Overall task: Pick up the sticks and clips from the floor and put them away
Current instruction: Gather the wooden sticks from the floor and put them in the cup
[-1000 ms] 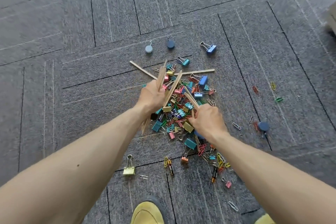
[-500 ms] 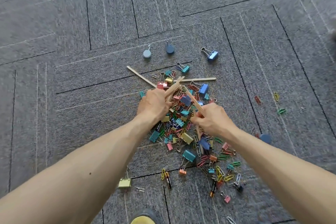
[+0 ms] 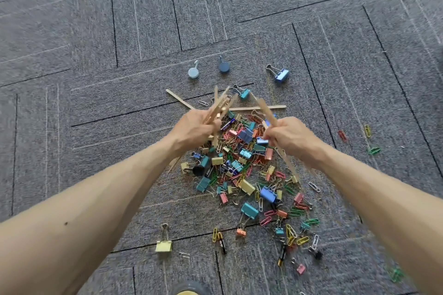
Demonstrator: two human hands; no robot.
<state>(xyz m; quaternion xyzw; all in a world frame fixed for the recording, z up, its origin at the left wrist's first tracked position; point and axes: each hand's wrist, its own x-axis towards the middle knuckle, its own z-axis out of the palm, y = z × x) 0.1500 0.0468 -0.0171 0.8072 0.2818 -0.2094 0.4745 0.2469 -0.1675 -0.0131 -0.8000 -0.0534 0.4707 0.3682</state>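
Change since half a second ago: the hands are now standing further apart. The stick in the right hand, whose upper end was crossing the left hand's bundle, is now pointing clear of it. The left hand's bundle is fanning out more steeply.

Left hand (image 3: pixel 194 130): fingers are curling tight round a bundle of sticks (image 3: pixel 219 106). It is holding them above the pile, upper ends spreading away from the person.

Right hand (image 3: pixel 292 139): it is gripping a long stick (image 3: pixel 268 110) in a closed fist. The stick is slanting, with its lower end reaching down past the wrist. Blur is hiding whether a second stick is lying alongside it.

Pile of clips (image 3: pixel 239 167): binder clips and paper clips in mixed colours are lying heaped on the carpet floor (image 3: pixel 96 79) below and between the hands, with strays scattering toward the person.

Loose sticks: one (image 3: pixel 178 98) is lying beyond the left hand, and another (image 3: pixel 259 108) is lying flat between the two held sets.

Outliers: a blue binder clip (image 3: pixel 281 76) is sitting beyond the pile, and a yellow binder clip (image 3: pixel 164 246) is sitting near the left forearm.
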